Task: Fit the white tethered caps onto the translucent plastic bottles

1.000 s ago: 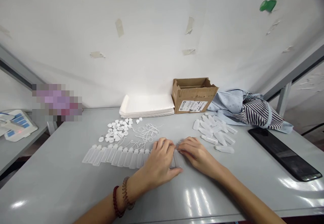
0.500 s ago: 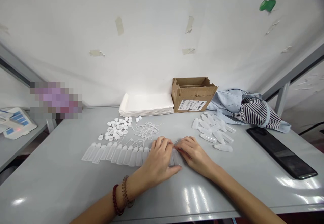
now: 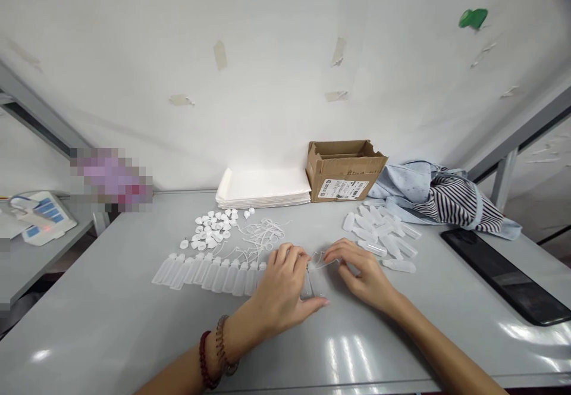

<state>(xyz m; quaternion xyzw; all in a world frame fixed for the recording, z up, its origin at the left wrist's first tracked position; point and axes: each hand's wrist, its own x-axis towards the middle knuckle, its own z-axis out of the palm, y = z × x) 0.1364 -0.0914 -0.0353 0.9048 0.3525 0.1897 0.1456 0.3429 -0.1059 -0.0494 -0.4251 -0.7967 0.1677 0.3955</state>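
A row of translucent plastic bottles (image 3: 223, 276) lies side by side across the grey table. My left hand (image 3: 281, 288) is closed over the right end of this row, its bent fingers by the bottle necks and its thumb along the lower ends. It covers several bottles, and the end bottle (image 3: 316, 282) shows beside it. A thin white string (image 3: 319, 259) loops at that bottle's neck. My right hand (image 3: 363, 273) is just right of it, thumb apart from the stretched index finger, with fingertips at the string. Whether they touch it I cannot tell.
Behind the row lie white caps (image 3: 214, 228) and tangled white strings (image 3: 263, 231). Loose bottles (image 3: 379, 228) are heaped at the right, near a black phone-like slab (image 3: 504, 276). White sheets or bags (image 3: 263, 187), a cardboard box (image 3: 345, 175) and bundled cloth (image 3: 459, 198) stand along the wall.
My right hand has drawn away to the right from the end bottle's neck and its fingers have spread. The string loop now shows between the hands. My left hand stays over the bottles.
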